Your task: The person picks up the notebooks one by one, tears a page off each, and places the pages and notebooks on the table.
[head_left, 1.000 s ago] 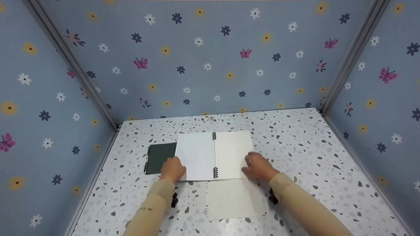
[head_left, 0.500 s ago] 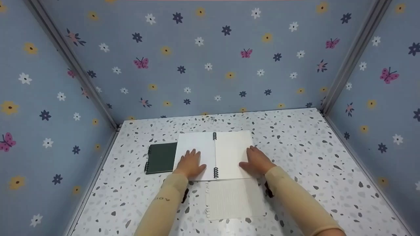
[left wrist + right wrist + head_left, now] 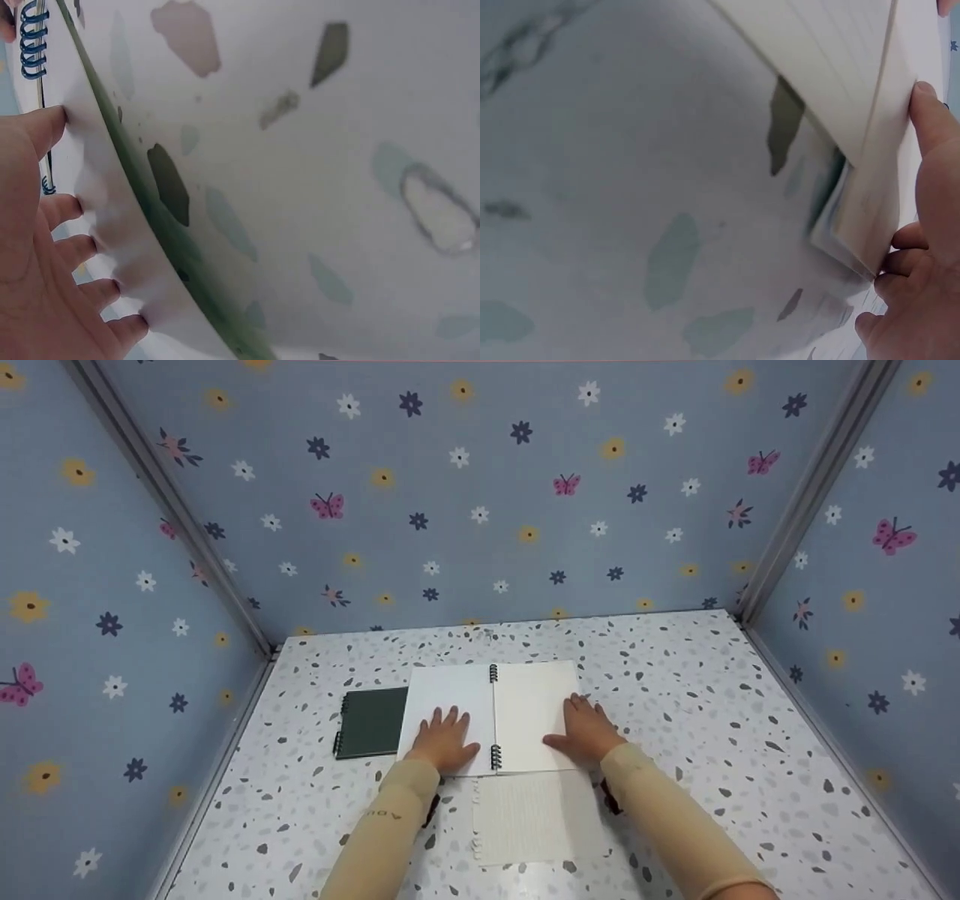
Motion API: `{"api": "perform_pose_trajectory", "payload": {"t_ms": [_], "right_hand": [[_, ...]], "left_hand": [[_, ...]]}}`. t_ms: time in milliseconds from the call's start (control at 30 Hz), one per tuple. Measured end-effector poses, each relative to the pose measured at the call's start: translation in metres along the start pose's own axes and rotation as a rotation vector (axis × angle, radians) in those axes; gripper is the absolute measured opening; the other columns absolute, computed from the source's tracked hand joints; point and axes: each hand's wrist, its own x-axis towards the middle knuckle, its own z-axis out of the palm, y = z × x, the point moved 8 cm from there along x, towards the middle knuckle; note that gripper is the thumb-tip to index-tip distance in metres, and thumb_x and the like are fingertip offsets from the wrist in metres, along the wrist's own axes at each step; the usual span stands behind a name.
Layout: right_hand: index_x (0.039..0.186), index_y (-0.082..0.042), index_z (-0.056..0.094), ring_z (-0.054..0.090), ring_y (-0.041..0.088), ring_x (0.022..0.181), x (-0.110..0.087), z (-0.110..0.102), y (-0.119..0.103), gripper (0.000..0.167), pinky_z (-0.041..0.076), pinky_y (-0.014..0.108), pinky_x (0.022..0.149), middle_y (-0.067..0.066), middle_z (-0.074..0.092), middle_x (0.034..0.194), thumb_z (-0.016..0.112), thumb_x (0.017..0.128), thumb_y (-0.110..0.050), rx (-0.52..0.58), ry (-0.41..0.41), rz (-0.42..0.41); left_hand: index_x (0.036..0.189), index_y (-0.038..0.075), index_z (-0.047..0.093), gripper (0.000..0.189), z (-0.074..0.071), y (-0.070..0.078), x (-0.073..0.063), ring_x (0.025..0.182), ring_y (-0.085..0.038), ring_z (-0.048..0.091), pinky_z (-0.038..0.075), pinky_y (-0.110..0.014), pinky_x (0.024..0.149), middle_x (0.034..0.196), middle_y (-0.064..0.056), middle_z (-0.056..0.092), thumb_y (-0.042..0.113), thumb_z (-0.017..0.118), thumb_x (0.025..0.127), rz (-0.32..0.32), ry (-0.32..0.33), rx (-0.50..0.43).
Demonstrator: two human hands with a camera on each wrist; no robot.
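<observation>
Left hand (image 3: 442,739) has come in from the outer left edge onto the left page; right hand (image 3: 590,729) has shifted only slightly.

Open notebook (image 3: 534,686) sits mid-table, spread to plain pages, binding (image 3: 495,757) running between the two halves. Left hand: fingers spread, fingertips on paper, nothing pinched. Right hand: thumb on the right page, apart from the fingers, which touch near the outer edge; no pinch visible, though whether a fingertip tucks underneath is unclear.

Step in hand reads as flattening the spread. Best done with even, light pressure, palms low, working outward from the binding; leaning on the rings would likely bend them or snag the holes. Right hand would do better further in (edge-only contact probably leaves the middle bowed).

Worth watching: dark green notebook (image 3: 371,724) at the left side, seemingly partly underneath, could make that half rock. Loose sheet (image 3: 536,821), ragged-edged, lies right at the near edge; a forward shove may crease it.
</observation>
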Motion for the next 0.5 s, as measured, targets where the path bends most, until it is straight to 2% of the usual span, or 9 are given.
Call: {"api": "perform_pose_trajectory", "payload": {"t_ms": [267,500], "right_hand": [[0.168,0.009,0.024,0.021,0.044,0.167,0.002,0.002,0.0,0.107,0.013,0.056,0.139,0.03,0.021,0.177,0.07,0.101,-0.06,-0.044,-0.008,-0.014],[0.167,0.009,0.028,0.024,0.043,0.167,-0.006,0.002,-0.002,0.104,0.015,0.055,0.139,0.03,0.025,0.176,0.072,0.101,-0.058,-0.036,-0.008,-0.02]], "left_hand": [[0.169,0.007,0.037,0.073,-0.008,0.011,-0.012,0.167,-0.047,0.019,0.019,-0.063,0.137,0.179,-0.02,0.027,0.049,0.053,0.111,0.004,0.0,-0.003],[0.166,0.006,0.045,0.075,-0.008,0.014,-0.01,0.166,-0.048,0.025,0.024,-0.062,0.136,0.176,-0.021,0.035,0.049,0.063,0.107,-0.003,-0.03,0.002]]}}
